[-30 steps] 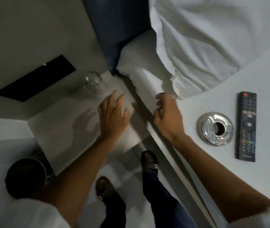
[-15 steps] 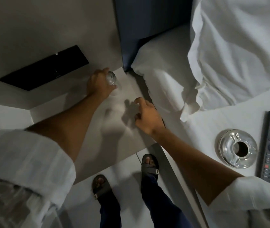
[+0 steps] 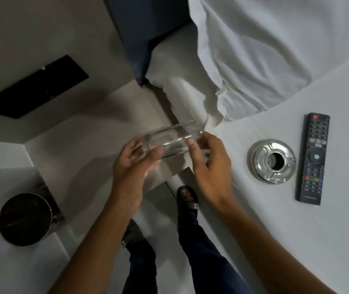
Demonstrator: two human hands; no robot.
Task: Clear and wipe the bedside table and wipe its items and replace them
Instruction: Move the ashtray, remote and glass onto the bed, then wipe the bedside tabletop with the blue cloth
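One round dark metal waste bin (image 3: 26,218) at far left, down on the floor just beside the table's corner. Further in, one pale grey flat-topped bedside table (image 3: 80,145), nothing standing on the part in view, so clearing judged nearly done and no wiping begun; no cloth anywhere in sight. Next, two bare hands meeting over the table's bed-side edge. Left hand (image 3: 133,166) cupped from below round the left end of one clear cylindrical drinking glass (image 3: 169,141), thumb and fingers closed on it. Glass held in the air, lying on its side, long axis running left to right and rising a little toward the bed, touching neither table nor mattress. Right hand (image 3: 209,164) pinching the opposite, right-hand end with fingertips, palm turned toward the bed; also gripping, though more lightly by the look of it. Rim end or base end at either hand: cannot tell through the clear wall. Rightward again, on the white bed sheet (image 3: 339,240), one shiny round metal ashtray (image 3: 272,161) and, just beside it, one long black remote control (image 3: 312,159), well apart from the glass. Likely next: carry to the right, toward the free sheet near the ashtray. Right hand the nearer for that; a turn to upright needed before setting down, with a soft mattress a tipping risk.
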